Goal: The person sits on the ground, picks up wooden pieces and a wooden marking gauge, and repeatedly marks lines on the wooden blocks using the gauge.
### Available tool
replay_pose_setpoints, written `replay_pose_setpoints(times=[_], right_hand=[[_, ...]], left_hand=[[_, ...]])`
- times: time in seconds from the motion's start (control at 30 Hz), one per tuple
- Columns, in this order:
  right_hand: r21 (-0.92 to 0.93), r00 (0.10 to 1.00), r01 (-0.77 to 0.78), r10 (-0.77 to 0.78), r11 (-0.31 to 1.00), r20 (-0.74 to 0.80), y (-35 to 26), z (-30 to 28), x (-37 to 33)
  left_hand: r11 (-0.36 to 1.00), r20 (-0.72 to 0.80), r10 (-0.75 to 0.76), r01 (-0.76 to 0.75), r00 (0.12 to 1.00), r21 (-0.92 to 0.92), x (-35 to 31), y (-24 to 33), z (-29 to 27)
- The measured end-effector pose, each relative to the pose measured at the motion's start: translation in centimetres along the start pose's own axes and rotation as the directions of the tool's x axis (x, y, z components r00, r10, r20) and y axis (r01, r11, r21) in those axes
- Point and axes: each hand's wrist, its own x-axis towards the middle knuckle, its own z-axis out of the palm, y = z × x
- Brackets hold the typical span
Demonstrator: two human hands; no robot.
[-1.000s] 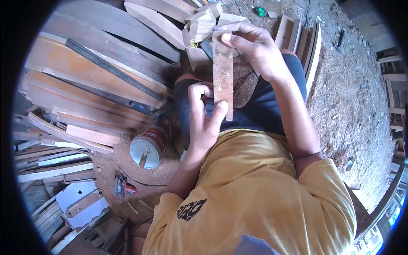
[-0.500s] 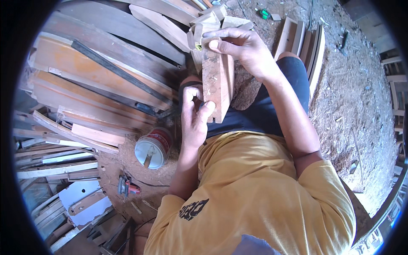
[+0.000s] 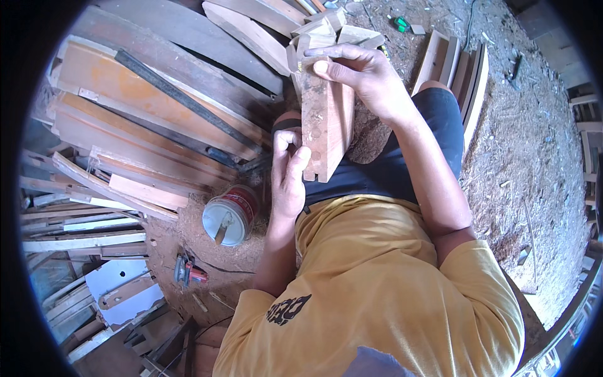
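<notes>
Over my lap I hold a wooden block [image 3: 317, 125], its long narrow face turned up and marked with dark stains and round plug-like spots. A small notch shows in its near end, and its smoother reddish side faces right. My right hand [image 3: 370, 75] grips the far end, thumb on the upper face and fingers over the end. At the near left edge my left hand [image 3: 290, 179] is closed, with its thumb pressed to the block; its other fingers are curled and partly hidden.
Long wooden boards [image 3: 144, 107] lie stacked at the left. A bucket [image 3: 229, 220] with a brush-like handle in it stands left of me, near a red and grey power tool [image 3: 190, 270]. Wood offcuts [image 3: 320, 28] lie beyond the block; grooved wooden pieces [image 3: 452, 69] rest at the right on sawdust.
The block has turned slightly, so more of its right side shows. Both hands keep their hold, and the surroundings have shifted a little in the picture.
</notes>
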Motion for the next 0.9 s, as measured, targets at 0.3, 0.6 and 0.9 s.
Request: replay_pose_setpoints(times=[0.3, 0.6, 0.9], right_hand=[[0.080, 0.999, -0.037, 0.036, 0.996, 0.014, 0.0, -0.8, -0.4], [0.078, 0.999, -0.048, 0.048, 0.996, 0.010, -0.4, -1.6, -0.6], [0.150, 0.998, -0.063, 0.065, 0.987, -0.011, -0.2, -2.2, -1.1]], left_hand=[[0.998, 0.099, 0.052, -0.049, 0.994, -0.032, 0.4, -0.2, 0.3], [0.993, 0.147, 0.007, -0.024, 0.989, 0.117, 0.4, 0.2, 0.4], [0.999, 0.202, -0.001, -0.006, 0.979, 0.032, 0.7, -0.8, 0.3]])
